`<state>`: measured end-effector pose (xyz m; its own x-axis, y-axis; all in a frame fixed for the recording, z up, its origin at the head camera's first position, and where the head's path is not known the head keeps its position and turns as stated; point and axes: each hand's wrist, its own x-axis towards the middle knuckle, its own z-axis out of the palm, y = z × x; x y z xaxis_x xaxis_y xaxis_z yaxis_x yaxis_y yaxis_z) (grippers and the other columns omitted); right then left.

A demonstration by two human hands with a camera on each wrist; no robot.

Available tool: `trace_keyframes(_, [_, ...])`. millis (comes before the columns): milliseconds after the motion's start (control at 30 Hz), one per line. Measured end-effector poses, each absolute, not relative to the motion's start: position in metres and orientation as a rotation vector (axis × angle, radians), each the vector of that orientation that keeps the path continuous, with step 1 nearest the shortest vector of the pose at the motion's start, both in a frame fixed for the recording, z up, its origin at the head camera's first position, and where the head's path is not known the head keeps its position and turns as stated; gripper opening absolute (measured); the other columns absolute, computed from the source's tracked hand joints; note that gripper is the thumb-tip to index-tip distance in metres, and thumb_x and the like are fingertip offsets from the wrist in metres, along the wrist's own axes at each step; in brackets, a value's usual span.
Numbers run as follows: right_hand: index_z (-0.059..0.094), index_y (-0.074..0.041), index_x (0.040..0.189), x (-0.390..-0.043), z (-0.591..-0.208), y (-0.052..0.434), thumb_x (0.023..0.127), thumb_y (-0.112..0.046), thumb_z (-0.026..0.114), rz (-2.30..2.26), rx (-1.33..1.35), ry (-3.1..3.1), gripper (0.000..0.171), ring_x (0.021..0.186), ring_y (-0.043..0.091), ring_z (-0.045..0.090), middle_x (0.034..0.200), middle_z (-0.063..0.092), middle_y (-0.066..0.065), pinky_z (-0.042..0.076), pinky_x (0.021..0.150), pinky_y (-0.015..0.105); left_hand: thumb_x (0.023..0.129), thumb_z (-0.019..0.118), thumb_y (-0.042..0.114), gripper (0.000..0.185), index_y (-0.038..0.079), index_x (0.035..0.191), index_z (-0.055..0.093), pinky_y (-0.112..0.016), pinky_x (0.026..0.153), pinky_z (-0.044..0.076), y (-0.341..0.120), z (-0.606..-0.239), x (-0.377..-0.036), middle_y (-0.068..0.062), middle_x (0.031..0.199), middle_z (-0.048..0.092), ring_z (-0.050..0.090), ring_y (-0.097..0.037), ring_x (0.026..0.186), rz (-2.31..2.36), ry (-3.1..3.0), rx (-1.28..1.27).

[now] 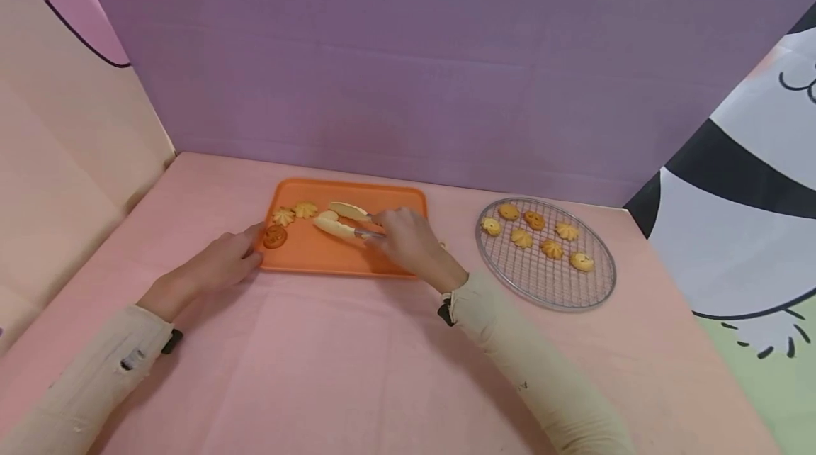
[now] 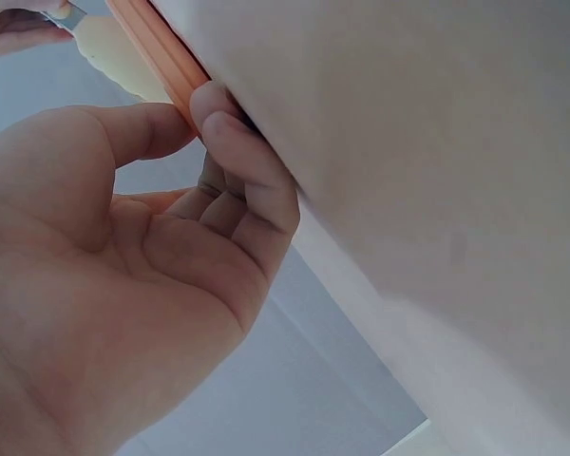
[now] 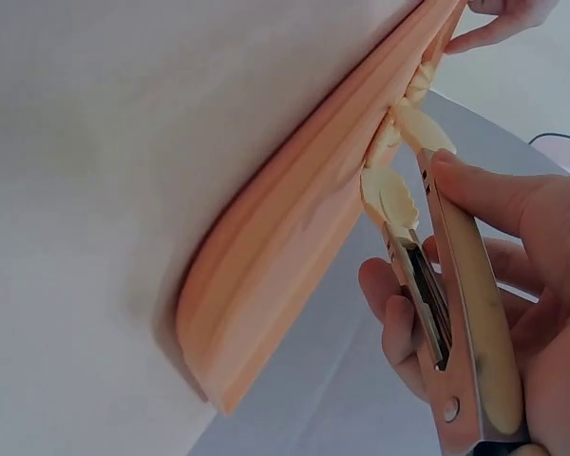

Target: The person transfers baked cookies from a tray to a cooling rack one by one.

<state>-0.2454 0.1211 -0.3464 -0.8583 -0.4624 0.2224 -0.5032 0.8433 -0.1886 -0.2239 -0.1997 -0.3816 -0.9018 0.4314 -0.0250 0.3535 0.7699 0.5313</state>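
Note:
On the pink tabletop lies an orange tray (image 1: 306, 261). My left hand (image 1: 223, 260) pinches its left edge between thumb and fingers, as the left wrist view shows. Metal tongs (image 3: 480, 323) with cream-coloured tips are gripped in my right hand (image 1: 411, 242), over the tray's right half. The tong tips stand apart on either side of a pale cookie (image 1: 328, 215), which they partly cover. Left of them on the tray are two flower-shaped cookies, one upper (image 1: 305, 210) and one lower (image 1: 283, 216), and a browner pretzel-shaped cookie (image 1: 275, 236) near my left fingers.
A round wire cooling rack (image 1: 542, 285) stands right of the tray, with several cookies spread over its upper part. Behind the table rises a purple wall (image 1: 408, 72). A printed panel (image 1: 739, 193) borders the right side, and a beige one (image 1: 70, 129) the left.

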Motion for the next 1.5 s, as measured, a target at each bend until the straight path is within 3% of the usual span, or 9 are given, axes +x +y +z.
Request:
trace_keyframes(167, [0.074,-0.011,0.119,-0.239,-0.343,0.127,0.089,-0.030,0.076,0.286,0.741,-2.797,0.036,0.069,0.018,0.066,0.104,0.075,0.007,0.055,0.063,0.035,0.099,0.051,0.010,0.064,-0.012,0.152,0.023,-0.036,0.069,0.044,-0.200,-0.381,-0.223,-0.002,0.068,0.049,0.052,-0.016,0.063,0.808,2.812,0.620])
trace_keyframes(433, [0.071,-0.009,0.124,-0.221,-0.342,0.148,0.088,-0.030,0.077,0.347,0.745,-2.727,0.042,0.071,0.021,0.067,0.096,0.075,0.008,0.054,0.061,0.040,0.099,0.050,0.009,0.064,-0.012,0.152,0.023,-0.035,0.068,0.044,-0.199,-0.381,-0.223,-0.002,0.066,0.051,0.052,-0.015,0.060,0.818,2.803,0.604])
trace_keyframes(700, [0.070,-0.009,0.126,-0.195,-0.343,0.168,0.086,-0.026,0.080,0.395,0.735,-2.680,0.045,0.088,0.023,0.072,0.112,0.073,0.009,0.057,0.070,0.041,0.099,0.050,0.008,0.063,-0.014,0.151,0.022,-0.034,0.063,0.044,-0.200,-0.380,-0.222,-0.002,0.067,0.052,0.052,-0.015,0.059,0.841,2.789,0.612])
trace_keyframes(833, [0.071,-0.010,0.124,-0.184,-0.344,0.178,0.083,-0.027,0.082,0.383,0.688,-2.669,0.046,0.076,0.020,0.069,0.107,0.074,0.007,0.054,0.063,0.038,0.098,0.050,0.009,0.063,-0.013,0.151,0.023,-0.035,0.066,0.044,-0.198,-0.379,-0.222,-0.002,0.067,0.053,0.053,-0.014,0.060,0.826,2.801,0.626])
trace_keyframes(933, [0.073,-0.009,0.121,-0.178,-0.345,0.185,0.082,-0.028,0.083,0.369,0.674,-2.659,0.044,0.064,0.016,0.059,0.093,0.074,0.004,0.048,0.056,0.033,0.099,0.049,0.009,0.063,-0.013,0.151,0.022,-0.034,0.065,0.043,-0.197,-0.379,-0.222,-0.002,0.066,0.052,0.052,-0.015,0.059,0.813,2.804,0.612])
trace_keyframes(1033, [0.073,-0.006,0.119,-0.170,-0.346,0.194,0.084,-0.027,0.081,0.367,0.690,-2.643,0.042,0.063,0.016,0.058,0.089,0.073,0.003,0.047,0.057,0.032,0.098,0.050,0.009,0.064,-0.013,0.151,0.022,-0.033,0.062,0.042,-0.197,-0.379,-0.222,-0.002,0.066,0.051,0.051,-0.015,0.059,0.808,2.807,0.593])
trace_keyframes(1233, [0.072,-0.004,0.120,-0.152,-0.347,0.212,0.083,-0.026,0.082,0.358,0.696,-2.579,0.044,0.069,0.018,0.064,0.101,0.074,0.007,0.051,0.057,0.033,0.099,0.050,0.010,0.064,-0.012,0.152,0.021,-0.033,0.062,0.042,-0.196,-0.378,-0.222,-0.002,0.068,0.051,0.051,-0.015,0.060,0.808,2.788,0.592])
trace_keyframes(1367, [0.072,-0.003,0.119,-0.144,-0.346,0.220,0.082,-0.025,0.082,0.376,0.683,-2.566,0.044,0.066,0.016,0.061,0.100,0.074,0.008,0.051,0.056,0.032,0.099,0.050,0.010,0.064,-0.012,0.152,0.020,-0.032,0.060,0.042,-0.197,-0.377,-0.221,-0.002,0.068,0.052,0.051,-0.015,0.060,0.817,2.783,0.593])
trace_keyframes(1500, [0.072,-0.003,0.119,-0.140,-0.345,0.231,0.081,-0.025,0.083,0.382,0.660,-2.549,0.045,0.071,0.021,0.067,0.103,0.073,0.012,0.054,0.059,0.036,0.099,0.050,0.009,0.064,-0.012,0.152,0.021,-0.032,0.059,0.043,-0.197,-0.379,-0.221,-0.003,0.068,0.053,0.052,-0.015,0.059,0.834,2.781,0.591])
